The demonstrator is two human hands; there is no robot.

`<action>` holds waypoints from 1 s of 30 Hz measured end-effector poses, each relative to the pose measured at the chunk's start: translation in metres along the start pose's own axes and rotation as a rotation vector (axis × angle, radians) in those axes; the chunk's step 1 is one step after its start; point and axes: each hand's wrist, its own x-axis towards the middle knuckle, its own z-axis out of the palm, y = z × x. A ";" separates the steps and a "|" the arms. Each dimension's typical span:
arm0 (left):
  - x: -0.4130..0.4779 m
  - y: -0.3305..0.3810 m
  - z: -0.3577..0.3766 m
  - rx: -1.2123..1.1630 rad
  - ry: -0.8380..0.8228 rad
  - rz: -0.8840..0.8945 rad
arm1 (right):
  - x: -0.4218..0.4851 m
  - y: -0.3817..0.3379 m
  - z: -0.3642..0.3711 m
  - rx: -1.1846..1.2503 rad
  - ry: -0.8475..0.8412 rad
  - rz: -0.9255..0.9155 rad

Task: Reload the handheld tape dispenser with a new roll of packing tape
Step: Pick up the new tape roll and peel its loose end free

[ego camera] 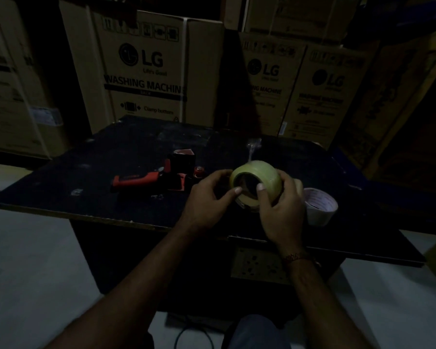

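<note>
A yellowish roll of packing tape is held just above the dark table, its open core facing me. My right hand wraps around its right side, thumb at the core's rim. My left hand grips the lower left edge of the roll with thumb and fingers. A thin strip of clear tape rises behind the roll. The red and black handheld tape dispenser lies on its side on the table, left of my hands, handle pointing left.
A second, whitish tape roll lies on the table right of my right hand. Tall cardboard washing machine boxes stand close behind the table. Pale floor shows on both sides below the table's front edge. The scene is dim.
</note>
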 end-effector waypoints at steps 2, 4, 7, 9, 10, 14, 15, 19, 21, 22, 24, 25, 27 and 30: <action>-0.001 -0.005 -0.001 0.004 0.011 -0.004 | -0.007 -0.002 -0.002 0.020 0.000 -0.050; -0.001 -0.007 -0.001 -0.009 0.033 -0.025 | -0.011 -0.005 -0.005 0.040 -0.025 -0.096; 0.000 -0.005 -0.003 -0.064 0.079 -0.084 | -0.014 -0.012 -0.010 0.070 -0.113 -0.095; -0.001 -0.004 -0.004 -0.092 0.117 -0.094 | -0.013 -0.015 -0.012 0.057 -0.162 -0.088; -0.001 -0.003 -0.004 -0.111 0.135 -0.099 | -0.012 -0.017 -0.013 0.051 -0.181 -0.088; -0.003 -0.001 -0.004 -0.160 0.165 -0.124 | -0.010 -0.021 -0.011 0.153 -0.284 -0.046; -0.003 0.000 -0.004 -0.178 0.165 -0.129 | -0.010 -0.022 -0.010 0.174 -0.286 -0.032; -0.004 0.018 -0.007 -0.292 0.198 -0.109 | -0.012 -0.029 -0.005 0.167 -0.249 -0.039; -0.002 0.027 -0.012 -0.272 0.189 -0.069 | -0.012 -0.033 -0.005 0.150 -0.258 -0.033; 0.001 0.031 -0.015 -0.233 0.172 -0.053 | -0.011 -0.035 -0.004 0.140 -0.267 -0.031; 0.008 0.032 -0.021 -0.140 0.149 -0.050 | -0.011 -0.037 -0.005 0.129 -0.276 -0.027; 0.012 0.031 -0.023 -0.111 0.146 -0.060 | -0.011 -0.038 -0.005 0.133 -0.278 -0.025; 0.019 0.030 -0.027 -0.089 0.161 -0.091 | -0.011 -0.038 -0.006 0.142 -0.285 -0.026; 0.025 0.027 -0.026 -0.097 0.192 -0.134 | -0.010 -0.037 -0.005 0.148 -0.294 -0.026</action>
